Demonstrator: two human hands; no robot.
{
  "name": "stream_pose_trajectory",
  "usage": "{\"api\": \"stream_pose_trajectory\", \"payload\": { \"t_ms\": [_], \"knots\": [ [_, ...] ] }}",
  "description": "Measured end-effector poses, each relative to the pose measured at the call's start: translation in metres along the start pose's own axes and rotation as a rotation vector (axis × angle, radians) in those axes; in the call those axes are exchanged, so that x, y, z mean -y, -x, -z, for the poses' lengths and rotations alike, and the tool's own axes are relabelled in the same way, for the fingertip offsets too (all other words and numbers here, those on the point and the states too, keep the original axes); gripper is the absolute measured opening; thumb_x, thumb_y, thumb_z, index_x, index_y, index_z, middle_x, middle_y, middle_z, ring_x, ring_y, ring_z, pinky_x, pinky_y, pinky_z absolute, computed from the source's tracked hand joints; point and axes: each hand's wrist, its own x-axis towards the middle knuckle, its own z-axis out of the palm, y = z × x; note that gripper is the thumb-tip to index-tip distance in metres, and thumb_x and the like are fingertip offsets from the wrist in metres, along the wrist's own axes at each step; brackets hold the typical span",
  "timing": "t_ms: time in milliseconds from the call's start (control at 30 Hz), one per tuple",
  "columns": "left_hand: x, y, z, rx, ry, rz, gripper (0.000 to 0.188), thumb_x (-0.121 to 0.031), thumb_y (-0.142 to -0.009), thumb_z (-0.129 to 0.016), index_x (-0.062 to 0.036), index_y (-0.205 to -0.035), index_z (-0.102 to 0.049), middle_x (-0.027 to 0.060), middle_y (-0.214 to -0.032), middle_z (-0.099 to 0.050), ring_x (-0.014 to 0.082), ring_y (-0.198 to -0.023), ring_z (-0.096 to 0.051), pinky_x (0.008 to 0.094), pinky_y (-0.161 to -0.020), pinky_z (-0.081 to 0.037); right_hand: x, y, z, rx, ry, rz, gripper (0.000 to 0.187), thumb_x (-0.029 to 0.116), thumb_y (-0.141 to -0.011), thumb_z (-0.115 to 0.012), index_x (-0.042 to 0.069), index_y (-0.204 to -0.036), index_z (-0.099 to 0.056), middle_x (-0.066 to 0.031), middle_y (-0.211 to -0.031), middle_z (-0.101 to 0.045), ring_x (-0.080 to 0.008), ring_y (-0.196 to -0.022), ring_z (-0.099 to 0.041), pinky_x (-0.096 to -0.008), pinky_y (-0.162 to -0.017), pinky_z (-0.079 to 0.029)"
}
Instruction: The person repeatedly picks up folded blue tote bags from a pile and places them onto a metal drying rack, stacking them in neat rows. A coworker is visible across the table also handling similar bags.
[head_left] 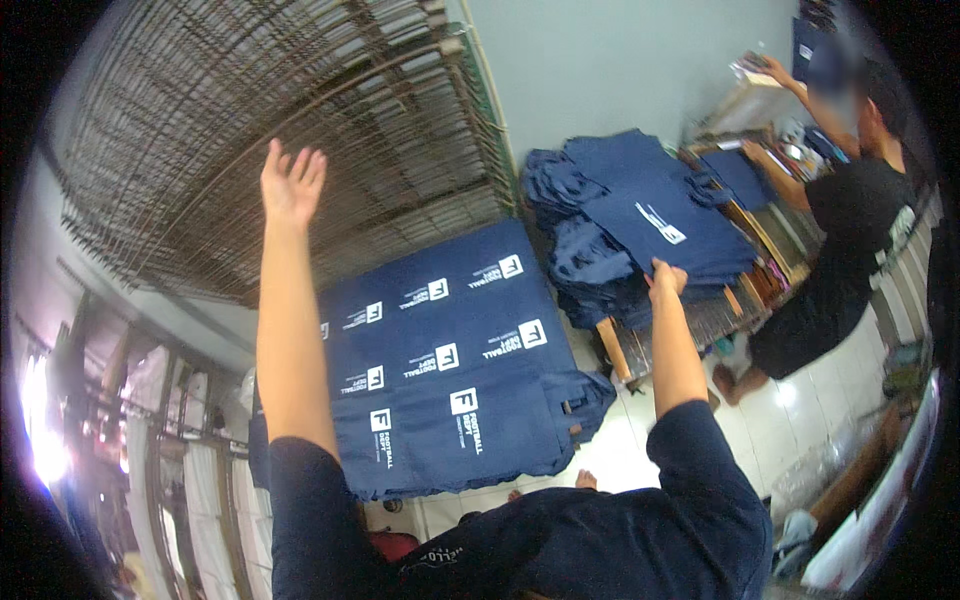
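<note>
My left hand is raised in front of a wire drying rack, palm showing and fingers spread, holding nothing. My right hand is closed at the near edge of a navy cloth piece with a white print, thumb and fingers pinched on that edge. This piece lies on top of a thick pile of navy cloth. Below and between my arms, several navy printed cloth pieces lie flat in overlapping rows, white prints up. Folds and strap-like parts bunch at their right side.
The wire rack with many thin bars stands tilted at the upper left. A low table bears the cloth pile. At the right a co-worker in dark clothes reaches over a cluttered bench. Plastic wrap lies on the white tiled floor.
</note>
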Motion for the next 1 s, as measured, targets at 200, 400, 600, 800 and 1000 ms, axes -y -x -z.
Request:
{"api": "stream_pose_trajectory", "payload": {
  "t_ms": [200, 400, 600, 800, 1000],
  "knots": [
    [0.000, -0.020, -0.038, -0.032, 0.153, -0.070, 0.069, -0.036, -0.090, -0.049, -0.0094, -0.139, -0.008, 0.0168, -0.132, -0.040, 0.0332, -0.118, -0.043, 0.0437, -0.093, -0.042, -0.021, -0.011, 0.048, 0.308, -0.396, -0.215, 0.028, -0.001, -0.073, -0.065, 0.007, -0.093, -0.047, -0.0085, -0.093, -0.053, -0.0237, -0.082, -0.055, -0.0394, -0.065, -0.053],
    [0.002, -0.044, -0.031, -0.149, 0.088, -0.243, 0.019, -0.026, -0.095, -0.038, -0.0075, -0.094, -0.043, 0.0083, -0.099, -0.059, 0.0255, -0.099, -0.056, 0.0383, -0.083, -0.045, 0.022, -0.004, 0.096, 0.608, -0.365, -0.208, 0.023, 0.004, -0.070, -0.063, 0.014, -0.080, -0.045, 0.0004, -0.082, -0.051, -0.0155, -0.077, -0.052, -0.0338, -0.063, -0.043],
    [0.031, 0.054, -0.023, -0.150, 0.088, -0.351, 0.015, -0.019, -0.096, -0.038, -0.0050, -0.095, -0.044, 0.0115, -0.093, -0.059, 0.0237, -0.089, -0.060, 0.0344, -0.076, -0.051, 0.093, 0.026, 0.133, 0.730, -0.462, -0.101, 0.027, -0.001, -0.075, -0.060, 0.014, -0.094, -0.049, -0.0027, -0.091, -0.057, -0.0201, -0.085, -0.057, -0.0341, -0.070, -0.048],
    [0.099, 0.241, 0.029, -0.345, 0.130, -0.278, 0.023, -0.020, -0.092, -0.050, -0.0040, -0.108, -0.049, 0.0036, -0.089, -0.056, 0.0141, -0.084, -0.057, 0.0294, -0.080, -0.050, 0.137, 0.012, 0.164, 0.619, -0.544, 0.122, 0.025, -0.001, -0.079, -0.059, 0.018, -0.075, -0.043, 0.0056, -0.061, -0.048, -0.0027, -0.043, -0.046, -0.0153, -0.043, -0.040],
    [0.197, 0.388, 0.104, -0.885, -0.022, 0.251, 0.020, -0.025, -0.092, -0.048, -0.0099, -0.106, -0.047, 0.0031, -0.086, -0.054, 0.0144, -0.076, -0.057, 0.0321, -0.068, -0.051, 0.158, 0.027, 0.142, 0.744, -0.579, 0.332, 0.031, -0.001, -0.080, -0.060, 0.009, -0.105, -0.046, 0.0013, -0.069, -0.045, -0.0069, -0.050, -0.043, -0.0193, -0.044, -0.039]
  ]
}}
